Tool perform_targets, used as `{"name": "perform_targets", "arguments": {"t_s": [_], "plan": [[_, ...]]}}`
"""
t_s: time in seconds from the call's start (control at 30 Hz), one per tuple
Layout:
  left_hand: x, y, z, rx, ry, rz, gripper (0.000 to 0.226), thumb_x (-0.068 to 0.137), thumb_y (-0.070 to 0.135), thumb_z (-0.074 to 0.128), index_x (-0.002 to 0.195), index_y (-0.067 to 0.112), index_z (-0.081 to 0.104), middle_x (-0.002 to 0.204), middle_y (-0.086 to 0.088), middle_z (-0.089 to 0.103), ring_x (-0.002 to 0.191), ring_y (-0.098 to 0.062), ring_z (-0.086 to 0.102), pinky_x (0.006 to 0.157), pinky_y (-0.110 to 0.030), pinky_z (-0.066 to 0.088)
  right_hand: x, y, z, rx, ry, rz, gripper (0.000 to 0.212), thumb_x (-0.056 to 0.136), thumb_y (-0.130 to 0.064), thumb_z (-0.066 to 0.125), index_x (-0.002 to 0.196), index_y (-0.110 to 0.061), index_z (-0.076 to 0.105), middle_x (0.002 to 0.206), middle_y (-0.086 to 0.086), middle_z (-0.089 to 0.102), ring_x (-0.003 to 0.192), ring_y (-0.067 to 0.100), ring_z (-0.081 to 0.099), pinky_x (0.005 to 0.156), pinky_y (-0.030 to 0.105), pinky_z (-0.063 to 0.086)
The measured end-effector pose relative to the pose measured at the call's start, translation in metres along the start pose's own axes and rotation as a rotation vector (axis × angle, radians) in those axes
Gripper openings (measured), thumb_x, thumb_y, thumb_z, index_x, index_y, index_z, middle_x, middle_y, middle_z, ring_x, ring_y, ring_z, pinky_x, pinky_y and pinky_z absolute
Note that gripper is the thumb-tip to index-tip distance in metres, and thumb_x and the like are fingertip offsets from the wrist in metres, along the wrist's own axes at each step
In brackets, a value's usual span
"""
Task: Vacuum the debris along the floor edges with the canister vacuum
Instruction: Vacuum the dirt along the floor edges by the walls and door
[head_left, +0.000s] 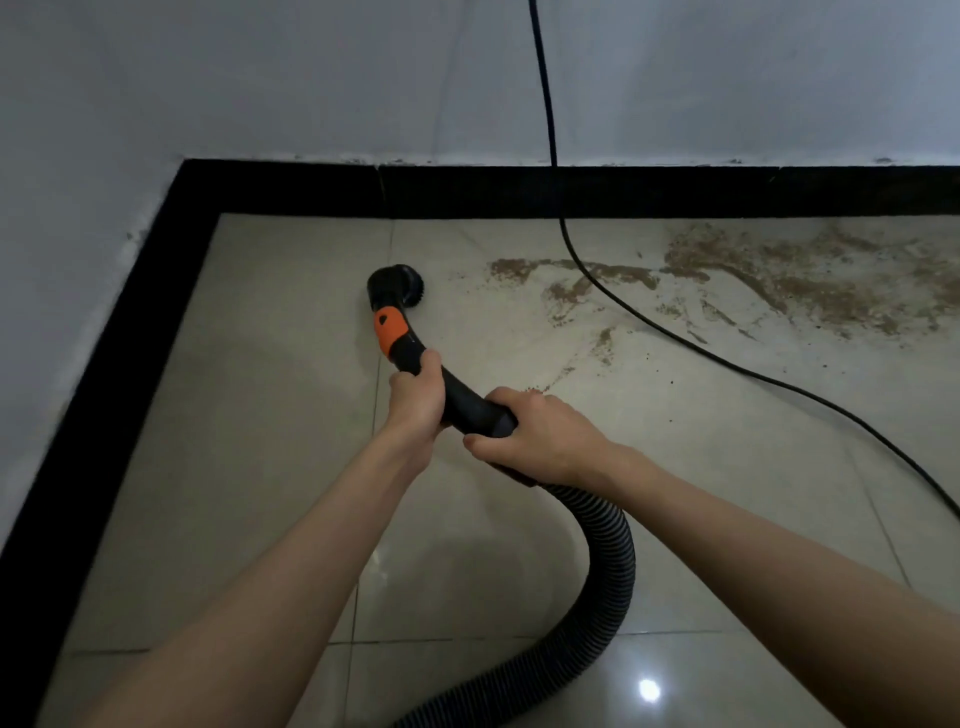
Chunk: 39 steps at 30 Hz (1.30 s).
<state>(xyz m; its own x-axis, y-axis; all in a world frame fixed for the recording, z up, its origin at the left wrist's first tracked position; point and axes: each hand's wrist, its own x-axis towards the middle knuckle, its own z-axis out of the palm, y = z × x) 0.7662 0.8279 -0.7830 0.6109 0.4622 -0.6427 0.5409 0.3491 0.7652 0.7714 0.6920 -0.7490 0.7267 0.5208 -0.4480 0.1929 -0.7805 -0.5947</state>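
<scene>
The round brush head (390, 290) of the vacuum sits on the tiled floor (270, 415) near the corner, left of the brown debris (769, 280) scattered along the far edge. Behind it an orange collar (390, 328) joins a curved black handle tube (462, 397). The left hand (420, 397) wraps the tube just behind the collar, its grip curled tight around it. The right hand (540, 434) clasps the tube's rear end, where the ribbed hose (608, 561) begins and loops down toward the bottom edge. A black cord (553, 156) drops down the white wall (260, 78), crosses the black skirting (519, 191) and trails rightward through the debris.
</scene>
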Motion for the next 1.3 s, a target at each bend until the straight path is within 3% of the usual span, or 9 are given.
{"name": "perform_targets", "arguments": {"t_s": [0.13,0.37,0.53,0.73,0.83,0.97,1.03,1.2,1.3], "plan": [[-0.011,-0.004,-0.014,-0.063,0.032,0.002,0.028,0.096,0.028,0.043,0.113,0.005,0.044,0.087,-0.007,0.052,0.081,-0.021,0.055,0.067,-0.032,0.051,-0.006,-0.005,0.003,0.009,-0.032,-0.040,0.024,0.083,-0.046,0.063,0.097,-0.029,0.055,0.083,-0.001,0.063,0.082,0.021,0.063,0.075,0.037,0.053],[-0.029,-0.012,-0.013,-0.045,-0.053,-0.030,0.029,0.096,0.027,0.045,0.113,0.004,0.043,0.087,-0.007,0.052,0.080,-0.020,0.057,0.064,-0.032,0.052,-0.028,0.003,0.006,0.099,-0.038,0.001,0.020,0.082,-0.039,0.066,0.092,-0.024,0.057,0.084,0.001,0.065,0.083,0.022,0.064,0.076,0.036,0.053],[-0.035,-0.007,-0.008,-0.090,-0.140,-0.071,0.030,0.101,0.036,0.038,0.112,0.008,0.039,0.096,-0.007,0.056,0.091,-0.022,0.057,0.080,-0.038,0.051,-0.041,0.015,-0.005,0.208,-0.102,0.078,0.018,0.083,-0.031,0.067,0.092,-0.017,0.063,0.079,0.000,0.067,0.075,0.019,0.066,0.070,0.032,0.054],[-0.047,-0.022,0.000,-0.068,-0.168,-0.110,0.038,0.102,0.037,0.036,0.114,0.001,0.042,0.092,-0.008,0.055,0.086,-0.021,0.057,0.077,-0.036,0.049,-0.050,0.019,0.004,-0.109,-0.019,0.065,0.031,0.085,-0.050,0.061,0.081,-0.020,0.055,0.078,0.003,0.067,0.075,0.023,0.062,0.070,0.033,0.049],[-0.050,-0.031,0.001,-0.070,-0.185,-0.116,0.041,0.102,0.038,0.036,0.116,0.000,0.041,0.095,-0.009,0.056,0.088,-0.021,0.058,0.075,-0.035,0.050,-0.056,0.022,0.004,-0.169,-0.067,0.064,0.026,0.083,-0.044,0.064,0.075,-0.026,0.046,0.073,-0.003,0.058,0.075,0.022,0.057,0.064,0.031,0.043],[-0.066,-0.055,0.012,0.001,-0.239,-0.144,0.049,0.101,0.040,0.037,0.125,-0.002,0.039,0.105,-0.012,0.056,0.092,-0.022,0.058,0.077,-0.036,0.052,-0.072,0.036,0.003,-0.142,-0.186,0.143,0.022,0.081,-0.034,0.067,0.074,-0.026,0.048,0.069,-0.006,0.058,0.066,0.014,0.056,0.055,0.023,0.040],[-0.068,-0.059,0.018,0.014,-0.270,-0.156,0.050,0.100,0.041,0.038,0.127,-0.002,0.039,0.110,-0.012,0.056,0.094,-0.022,0.058,0.082,-0.037,0.051,-0.080,0.044,0.007,-0.149,-0.157,0.162,0.020,0.082,-0.034,0.067,0.078,-0.023,0.050,0.073,-0.003,0.060,0.072,0.018,0.059,0.059,0.026,0.044],[-0.056,-0.030,0.028,-0.085,-0.328,-0.150,0.026,0.098,0.032,0.048,0.091,0.008,0.048,0.089,-0.006,0.056,0.080,-0.017,0.056,0.069,-0.030,0.051,-0.072,0.045,0.004,-0.175,0.064,0.120,0.031,0.088,-0.045,0.060,0.099,-0.018,0.049,0.090,0.008,0.062,0.086,0.030,0.061,0.075,0.037,0.048],[-0.045,-0.010,0.028,-0.115,-0.304,-0.136,0.022,0.095,0.028,0.055,0.088,0.008,0.049,0.087,-0.006,0.057,0.078,-0.016,0.058,0.064,-0.027,0.051,-0.053,0.037,-0.005,-0.111,0.073,0.116,0.026,0.088,-0.039,0.062,0.095,-0.017,0.051,0.089,0.007,0.062,0.084,0.028,0.060,0.072,0.034,0.047]]}}
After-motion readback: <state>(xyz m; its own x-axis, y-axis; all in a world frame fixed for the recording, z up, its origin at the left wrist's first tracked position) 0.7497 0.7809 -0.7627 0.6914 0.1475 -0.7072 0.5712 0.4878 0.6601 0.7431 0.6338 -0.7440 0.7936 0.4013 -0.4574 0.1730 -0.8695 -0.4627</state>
